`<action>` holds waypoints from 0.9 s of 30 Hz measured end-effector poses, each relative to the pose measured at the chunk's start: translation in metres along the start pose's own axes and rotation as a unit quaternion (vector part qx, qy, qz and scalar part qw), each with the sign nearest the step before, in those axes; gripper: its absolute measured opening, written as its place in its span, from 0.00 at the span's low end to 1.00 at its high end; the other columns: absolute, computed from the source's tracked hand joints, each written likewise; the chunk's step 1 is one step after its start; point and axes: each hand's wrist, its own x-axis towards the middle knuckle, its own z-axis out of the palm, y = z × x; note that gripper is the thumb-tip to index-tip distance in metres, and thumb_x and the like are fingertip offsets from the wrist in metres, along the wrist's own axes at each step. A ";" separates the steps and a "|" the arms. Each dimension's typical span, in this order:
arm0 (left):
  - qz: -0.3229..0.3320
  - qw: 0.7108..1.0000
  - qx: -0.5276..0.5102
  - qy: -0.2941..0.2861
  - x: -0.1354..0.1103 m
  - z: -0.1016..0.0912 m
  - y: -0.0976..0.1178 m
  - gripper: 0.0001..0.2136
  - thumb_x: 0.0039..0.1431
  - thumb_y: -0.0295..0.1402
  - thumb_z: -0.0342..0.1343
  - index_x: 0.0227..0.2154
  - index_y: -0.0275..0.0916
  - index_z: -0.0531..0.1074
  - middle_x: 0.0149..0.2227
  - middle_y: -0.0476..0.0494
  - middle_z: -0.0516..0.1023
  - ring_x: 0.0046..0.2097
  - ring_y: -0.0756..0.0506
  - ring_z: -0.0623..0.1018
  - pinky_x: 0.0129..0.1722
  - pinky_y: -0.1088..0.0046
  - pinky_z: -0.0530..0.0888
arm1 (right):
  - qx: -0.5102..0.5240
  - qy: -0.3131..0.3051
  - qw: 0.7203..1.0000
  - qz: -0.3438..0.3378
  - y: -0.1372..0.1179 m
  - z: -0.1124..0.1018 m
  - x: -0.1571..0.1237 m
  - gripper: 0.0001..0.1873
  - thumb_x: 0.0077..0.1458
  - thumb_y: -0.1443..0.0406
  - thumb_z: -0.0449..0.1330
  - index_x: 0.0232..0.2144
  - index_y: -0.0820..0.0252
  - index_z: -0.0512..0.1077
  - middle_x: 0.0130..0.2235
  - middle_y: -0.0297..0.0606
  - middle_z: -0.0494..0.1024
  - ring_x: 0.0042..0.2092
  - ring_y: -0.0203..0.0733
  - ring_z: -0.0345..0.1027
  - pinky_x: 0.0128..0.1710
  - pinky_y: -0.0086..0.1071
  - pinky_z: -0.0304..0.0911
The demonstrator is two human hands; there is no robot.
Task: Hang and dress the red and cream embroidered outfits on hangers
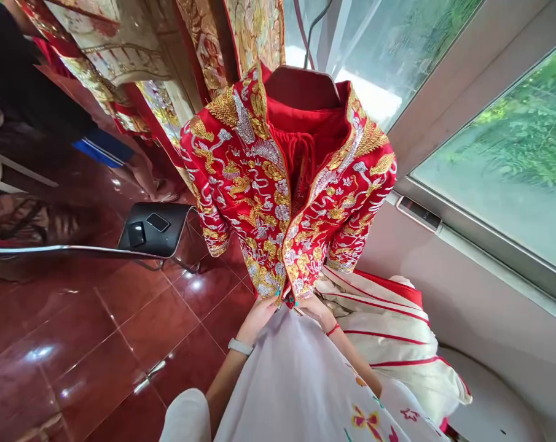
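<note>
Pinching the embroidered red jacket by its lower front edges with closed left hand and right hand; hanging above them at frame centre, pointing upward (collar first), stretching lengthwise top to bottom.

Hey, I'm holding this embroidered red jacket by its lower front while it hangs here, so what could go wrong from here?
Pulling down with your right hand and left hand might work the red jacket loose from its hanger.

The raised gold and silver embroidery could snag, perhaps on the pale wristband at your right wrist.

A swinging sleeve may knock the phone-like device off the windowsill.
</note>
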 end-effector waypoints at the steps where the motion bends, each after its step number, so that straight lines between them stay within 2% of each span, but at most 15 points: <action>1: -0.003 1.000 0.001 0.006 -0.002 0.002 0.000 0.18 0.48 0.23 0.65 0.43 0.44 0.78 0.45 0.41 0.84 0.53 0.36 0.80 0.57 0.59 0.73 | -0.002 -0.003 1.000 -0.004 -0.001 0.003 -0.002 0.25 0.30 0.64 0.78 0.36 0.52 0.80 0.36 0.33 0.83 0.40 0.50 0.76 0.48 0.45 0.70; 5: 0.004 1.000 0.000 0.014 -0.007 0.007 0.001 0.17 0.47 0.22 0.64 0.40 0.45 0.78 0.44 0.44 0.84 0.53 0.37 0.80 0.58 0.59 0.72 | 0.011 -0.004 0.999 -0.031 -0.004 0.013 -0.006 0.23 0.35 0.61 0.76 0.38 0.49 0.80 0.39 0.35 0.83 0.46 0.52 0.76 0.53 0.47 0.67; 12: 0.017 1.000 0.007 -0.005 -0.012 0.014 0.000 0.18 0.47 0.24 0.67 0.42 0.45 0.76 0.43 0.45 0.84 0.55 0.38 0.78 0.59 0.59 0.70 | 0.020 0.028 0.998 -0.061 -0.009 0.025 -0.006 0.26 0.36 0.59 0.74 0.42 0.50 0.78 0.44 0.39 0.83 0.51 0.54 0.74 0.53 0.49 0.68; 20: 0.011 0.999 0.036 -0.001 -0.007 0.012 -0.004 0.17 0.48 0.25 0.65 0.42 0.45 0.76 0.40 0.47 0.84 0.49 0.41 0.80 0.47 0.67 0.73 | 0.067 0.063 0.992 -0.082 -0.002 0.032 -0.004 0.31 0.39 0.60 0.74 0.48 0.49 0.74 0.50 0.38 0.81 0.48 0.52 0.76 0.51 0.47 0.70; 27: 0.009 0.999 0.043 -0.001 -0.006 0.011 -0.006 0.16 0.49 0.25 0.65 0.42 0.44 0.76 0.39 0.48 0.83 0.40 0.45 0.80 0.39 0.71 0.72 | 0.068 0.069 0.992 -0.081 0.007 0.031 -0.002 0.30 0.40 0.60 0.74 0.47 0.49 0.73 0.49 0.38 0.81 0.48 0.51 0.75 0.50 0.46 0.69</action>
